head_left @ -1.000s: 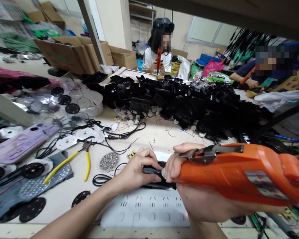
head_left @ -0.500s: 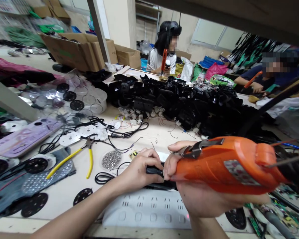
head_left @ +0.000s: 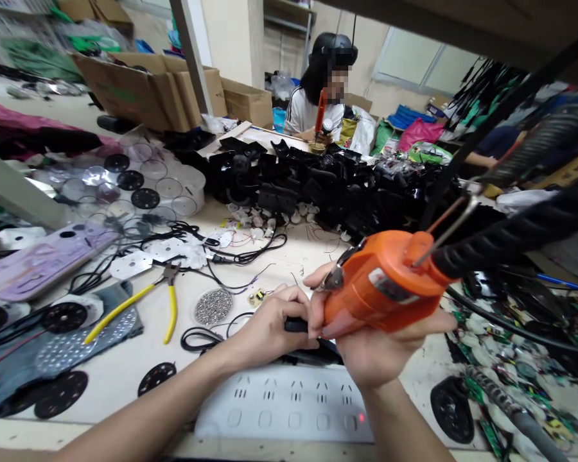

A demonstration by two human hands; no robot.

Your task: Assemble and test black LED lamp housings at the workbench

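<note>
My right hand (head_left: pixel 378 356) is wrapped round an orange electric screwdriver (head_left: pixel 390 285), whose rear end tilts up to the right. Its tip is hidden behind my fingers. My left hand (head_left: pixel 272 326) grips a small black plastic part (head_left: pixel 296 325) on the bench, just left of the screwdriver's front end. Fingers of both hands meet at that part, so its full shape cannot be seen. Close by on the left are a round dish of small screws (head_left: pixel 214 307) and a small circuit board (head_left: pixel 257 296). A white power strip (head_left: pixel 282 398) lies in front of my hands.
Yellow-handled pliers (head_left: pixel 173 314) and a purple phone (head_left: pixel 43 266) lie to the left. Black plastic housings (head_left: pixel 289 192) are heaped at the back. Circuit boards and wires (head_left: pixel 510 333) are piled right, below the screwdriver's thick cable (head_left: pixel 505 237). A co-worker (head_left: pixel 313 106) sits opposite.
The screwdriver's rear end has swung left and upward, and its hanging hook and cable now show more fully. My right wrist has turned with it. My left hand stays almost in place.
</note>
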